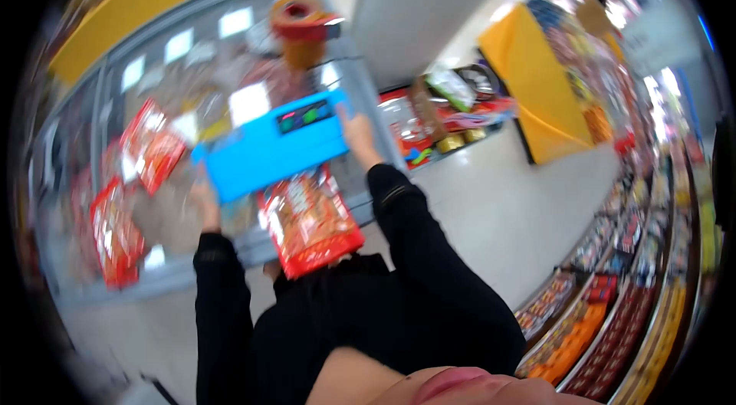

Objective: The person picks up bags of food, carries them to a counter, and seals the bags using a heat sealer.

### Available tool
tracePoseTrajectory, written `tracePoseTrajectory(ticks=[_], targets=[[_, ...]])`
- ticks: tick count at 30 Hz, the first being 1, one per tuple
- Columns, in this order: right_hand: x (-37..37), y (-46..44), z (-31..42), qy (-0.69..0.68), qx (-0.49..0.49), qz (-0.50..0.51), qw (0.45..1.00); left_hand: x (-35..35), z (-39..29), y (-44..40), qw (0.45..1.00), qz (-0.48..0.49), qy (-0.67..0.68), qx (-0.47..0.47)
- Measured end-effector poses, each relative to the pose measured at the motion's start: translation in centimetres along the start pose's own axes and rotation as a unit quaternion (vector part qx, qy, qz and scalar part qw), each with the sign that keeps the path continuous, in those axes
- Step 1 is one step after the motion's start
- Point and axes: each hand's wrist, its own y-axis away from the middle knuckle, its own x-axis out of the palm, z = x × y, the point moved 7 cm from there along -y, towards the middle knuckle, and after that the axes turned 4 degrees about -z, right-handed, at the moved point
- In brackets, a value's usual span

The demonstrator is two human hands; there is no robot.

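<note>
A blue bag sealer (261, 152), a long flat box with a dark panel and small red and green lights, rests over the glass counter. My left hand (205, 198), somewhat blurred, grips its left end. At the other end my right hand (357, 134) has hold of it. A red and clear snack bag (308, 221) sticks out from the sealer's front edge toward my body; its top end is hidden at the sealer. Two more red bags, one (153, 146) farther back and one (116, 234) nearer, lie on the counter to the left.
A roll of tape (295, 10) sits on a brownish cylinder behind the sealer. The glass counter (172, 281) ends just before my body. Right of it stand a grey pillar (414, 6), a box of packets (452, 110) on the floor, a yellow display (537, 83) and shelves of packaged goods (613, 275).
</note>
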Motion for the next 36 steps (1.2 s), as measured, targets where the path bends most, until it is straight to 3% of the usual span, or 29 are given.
tracePoseTrajectory(ticks=[1,2,3,7,9,10,12,13,22,27,30,32,34,36], targets=[[0.0,-0.2,0.3,0.028,-0.041,-0.078,0.996,-1.0,-1.5,0.5,0.96,-0.112,0.23,0.114],[-0.3,-0.1,1.2,0.066,-0.046,-0.068,0.994,-1.4,-1.5,0.3,0.987,-0.059,0.147,0.026],[-0.8,0.2,2.2,0.068,-0.077,-0.119,0.988,-2.9,-2.9,1.0,0.993,-0.056,0.098,-0.022],[-0.6,0.4,4.8,0.039,-0.17,-0.141,0.975,-2.5,-2.8,-0.7,0.994,-0.111,-0.004,0.02],[-2.3,2.3,7.2,0.053,-0.343,-0.264,0.9,-2.2,-2.6,-0.7,0.995,-0.103,-0.003,0.009],[-2.6,2.5,7.4,0.052,-0.343,-0.263,0.9,-2.2,-2.6,-0.7,0.996,-0.092,-0.002,0.002],[-1.0,4.1,8.9,0.068,-0.497,-0.128,0.855,-2.3,-2.9,-0.7,0.995,-0.104,0.002,0.006],[-0.7,4.3,9.1,0.078,-0.54,-0.116,0.83,-2.5,-3.0,-0.5,0.993,-0.116,0.009,0.011],[0.8,2.7,9.0,0.135,-0.493,-0.058,0.858,-3.1,-3.6,-0.3,0.992,-0.121,-0.016,0.011],[0.2,3.3,8.4,0.077,-0.499,-0.078,0.86,-2.7,-3.0,-0.6,0.99,-0.136,0.032,0.001],[-0.8,3.7,7.3,0.086,-0.435,-0.159,0.882,-2.5,-2.9,-0.6,0.991,-0.105,0.078,-0.01],[-0.7,3.2,5.3,0.113,-0.317,-0.234,0.912,-2.0,-2.5,-1.1,0.994,-0.09,0.052,-0.023],[-0.9,3.4,3.6,0.103,-0.182,-0.191,0.959,-2.5,-3.6,-0.7,0.995,-0.101,0.008,0.022],[-0.6,4.6,3.3,0.119,-0.18,-0.196,0.957,-2.3,-3.9,-0.7,0.994,-0.1,-0.001,0.034]])
